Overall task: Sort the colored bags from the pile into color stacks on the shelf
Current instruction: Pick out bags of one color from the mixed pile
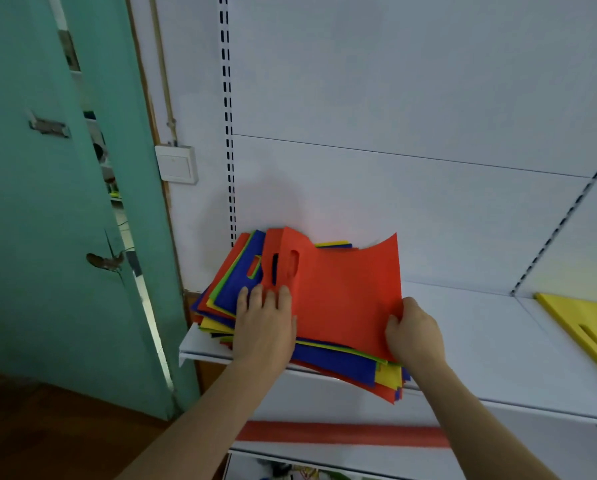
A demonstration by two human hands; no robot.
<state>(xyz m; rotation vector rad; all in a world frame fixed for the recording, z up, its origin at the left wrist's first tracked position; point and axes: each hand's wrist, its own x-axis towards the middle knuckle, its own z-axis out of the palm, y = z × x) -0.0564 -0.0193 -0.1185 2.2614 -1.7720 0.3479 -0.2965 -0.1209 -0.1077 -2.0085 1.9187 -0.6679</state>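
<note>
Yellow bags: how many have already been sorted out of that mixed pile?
1. A single yellow bag lies on the shelf at the far right, partly cut off. More yellow ones remain buried in the pile.

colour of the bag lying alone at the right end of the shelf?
Yellow bag, seen in the head view.

Two bare arms of a person

The left hand (pixel 264 320) and right hand (pixel 413 336) wear no gloves, rings or watch; both forearms show no sleeves.
</note>
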